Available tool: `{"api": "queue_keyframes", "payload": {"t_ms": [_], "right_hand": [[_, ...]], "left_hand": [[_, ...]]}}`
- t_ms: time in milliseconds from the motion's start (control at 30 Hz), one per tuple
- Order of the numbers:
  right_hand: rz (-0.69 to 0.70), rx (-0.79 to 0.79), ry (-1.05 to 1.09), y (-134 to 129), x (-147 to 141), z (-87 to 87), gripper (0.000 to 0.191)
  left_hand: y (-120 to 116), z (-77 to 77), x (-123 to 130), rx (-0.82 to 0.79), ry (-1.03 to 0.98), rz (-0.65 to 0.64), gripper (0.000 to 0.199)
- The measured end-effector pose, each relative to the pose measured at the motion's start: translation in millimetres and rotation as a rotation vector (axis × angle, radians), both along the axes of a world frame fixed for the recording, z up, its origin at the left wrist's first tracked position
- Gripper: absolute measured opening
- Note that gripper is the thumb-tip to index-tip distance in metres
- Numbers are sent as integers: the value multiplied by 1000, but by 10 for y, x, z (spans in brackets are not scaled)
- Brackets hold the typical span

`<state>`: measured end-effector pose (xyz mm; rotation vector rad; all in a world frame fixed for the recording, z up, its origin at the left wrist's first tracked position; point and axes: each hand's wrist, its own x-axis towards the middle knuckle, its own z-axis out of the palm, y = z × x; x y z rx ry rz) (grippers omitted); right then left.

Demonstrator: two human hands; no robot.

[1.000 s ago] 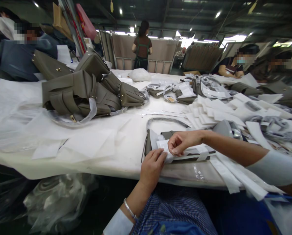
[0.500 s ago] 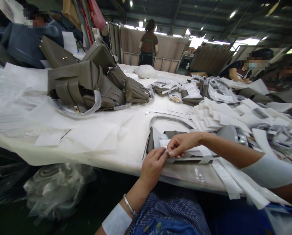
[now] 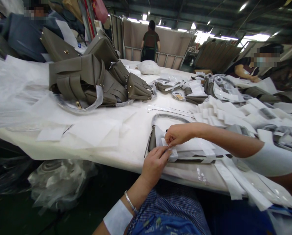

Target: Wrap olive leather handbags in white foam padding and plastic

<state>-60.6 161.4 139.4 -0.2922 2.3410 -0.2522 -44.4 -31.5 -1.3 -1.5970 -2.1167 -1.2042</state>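
Observation:
A grey-brown handbag (image 3: 152, 143) lies near the front edge of the table, partly covered by white wrapping sheet (image 3: 201, 146). Its handle (image 3: 169, 116), wrapped in clear film, arches behind my hands. My left hand (image 3: 155, 162) is closed at the bag's front left, fingertips pinching the translucent wrapping (image 3: 174, 154) there. Just above, with its fingertips almost meeting the left ones, my right hand (image 3: 178, 134) is curled in a pinch over the sheet. Whatever sits between the right fingertips is too small to make out.
Several grey-brown handbags (image 3: 74, 70) are heaped at the left. Beyond my right arm lie stacked white sheets (image 3: 219, 112) and wrapped bags (image 3: 169, 85). White strips (image 3: 230, 179) hang over the front edge. A plastic bundle (image 3: 59, 182) is below the table. Co-workers are around.
My right hand has shifted slightly up and left over the bag. More of the translucent wrapping shows beside my left fingertips, and the camera view has tilted a little.

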Motion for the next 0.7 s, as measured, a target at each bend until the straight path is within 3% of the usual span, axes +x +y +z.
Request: {"api": "queue_keyframes", "payload": {"t_ms": [200, 533, 700], "right_hand": [[91, 189, 95, -89, -45, 28, 16], [136, 414, 165, -202, -123, -88, 17], [145, 449, 103, -281, -231, -94, 12]], "left_hand": [[-1, 3, 10, -10, 14, 8, 28], [12, -91, 1, 34, 95, 1, 29], [8, -61, -19, 35, 92, -29, 27]]}}
